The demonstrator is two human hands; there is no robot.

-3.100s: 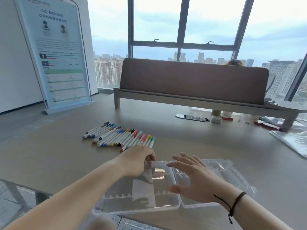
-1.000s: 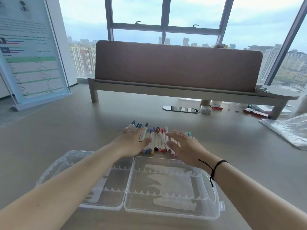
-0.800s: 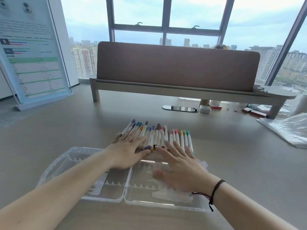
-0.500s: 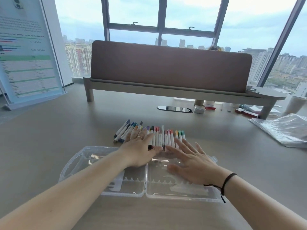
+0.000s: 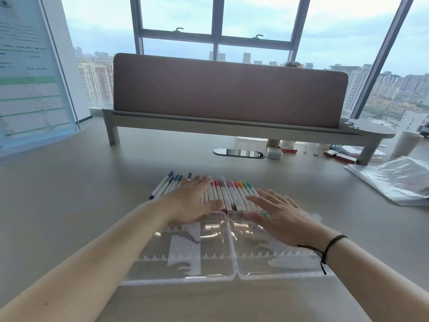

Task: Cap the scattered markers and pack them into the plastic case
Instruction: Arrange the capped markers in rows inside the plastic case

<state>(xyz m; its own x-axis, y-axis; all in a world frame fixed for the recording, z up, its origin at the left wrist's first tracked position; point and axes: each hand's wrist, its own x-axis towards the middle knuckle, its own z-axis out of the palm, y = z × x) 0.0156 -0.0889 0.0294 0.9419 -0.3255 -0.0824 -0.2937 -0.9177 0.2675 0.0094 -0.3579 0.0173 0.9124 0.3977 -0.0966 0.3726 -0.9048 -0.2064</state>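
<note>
A row of several white markers (image 5: 228,194) with coloured caps lies side by side on the grey table, just behind the clear plastic case (image 5: 216,259). The case lies opened flat in two halves with toothed ridges inside and holds no markers. My left hand (image 5: 192,201) rests flat on the left part of the marker row, fingers straight. My right hand (image 5: 276,212) lies flat with spread fingers over the right end of the row and the case's far rim. The markers under both hands are hidden.
A brown desk divider (image 5: 228,89) on a raised shelf crosses the table behind the markers. A cable port (image 5: 239,152) and a small white box (image 5: 274,153) sit below it. Clear plastic bags (image 5: 394,177) lie at the right, a poster stand (image 5: 30,73) at the left.
The markers have been drawn in against the case's far rim. Both hands have shifted slightly right with them, still flat on the row.
</note>
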